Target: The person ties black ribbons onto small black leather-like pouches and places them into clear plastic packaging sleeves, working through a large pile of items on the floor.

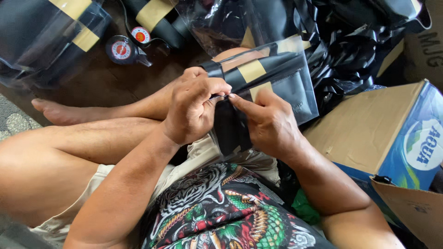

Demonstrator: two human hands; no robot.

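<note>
A black package (277, 78) in a clear plastic sleeve, with tan tape strips on it, rests on my raised knee. My left hand (194, 108) pinches the sleeve's near edge with thumb and fingers. My right hand (270, 122) grips the same edge from the right, fingertips meeting the left hand's. The lower part of the sleeve hangs down between both hands and is partly hidden by them.
Another sleeved black package (41, 37) lies at the far left, two round tape dispensers (122, 50) beside it. A heap of black plastic bags (350, 41) is at the back right. A cardboard box (374, 129) with a blue printed side stands at right.
</note>
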